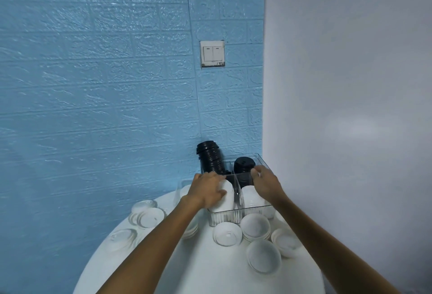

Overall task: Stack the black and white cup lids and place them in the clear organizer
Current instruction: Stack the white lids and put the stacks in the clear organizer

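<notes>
Several loose white lids (255, 224) crowd the clear organizer's (225, 217) near wall.

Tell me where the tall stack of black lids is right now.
The tall black lid stack leans in the clear organizer's far-left compartment, against the blue wall, just beyond the left hand.

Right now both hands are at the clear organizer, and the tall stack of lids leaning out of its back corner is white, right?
Not quite. The head view shows both hands, left and right, at the clear organizer, but the tall stack of lids leaning out of its back corner is black, not white.
</notes>
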A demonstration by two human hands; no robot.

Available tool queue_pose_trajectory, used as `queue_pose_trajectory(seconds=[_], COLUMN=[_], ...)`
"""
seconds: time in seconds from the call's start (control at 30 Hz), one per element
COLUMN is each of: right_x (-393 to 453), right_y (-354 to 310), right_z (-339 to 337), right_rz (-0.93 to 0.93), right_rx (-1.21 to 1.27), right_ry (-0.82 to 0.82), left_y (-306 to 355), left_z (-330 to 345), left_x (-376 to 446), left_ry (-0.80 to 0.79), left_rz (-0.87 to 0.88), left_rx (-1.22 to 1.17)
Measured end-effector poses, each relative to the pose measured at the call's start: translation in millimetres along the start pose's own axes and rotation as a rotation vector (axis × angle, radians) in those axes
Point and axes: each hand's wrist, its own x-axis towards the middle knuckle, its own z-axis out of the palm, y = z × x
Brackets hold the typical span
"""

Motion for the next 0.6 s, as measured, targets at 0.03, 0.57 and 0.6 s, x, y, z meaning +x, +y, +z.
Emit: queue_pose_trajectory(seconds=[0.03,0.57,0.6], right_x=[-6,-151,-160], right_y=[-9,-59,-55], right_z=[-5,86,94], right_rz=[-0.013,-0.176,-0.178], right_rx=[0.018,0.495,0.504], right_ry=[0.019,-0.255,-0.266], left_y=[-1,-29,-28], left_z=[-3,22,28], left_x=[-6,-204,-213], left_ry=[0.054,0.488,0.499], left_rz=[-0.001,-0.317,-0.348], left_rx=[-0.059,-0.873,-0.904])
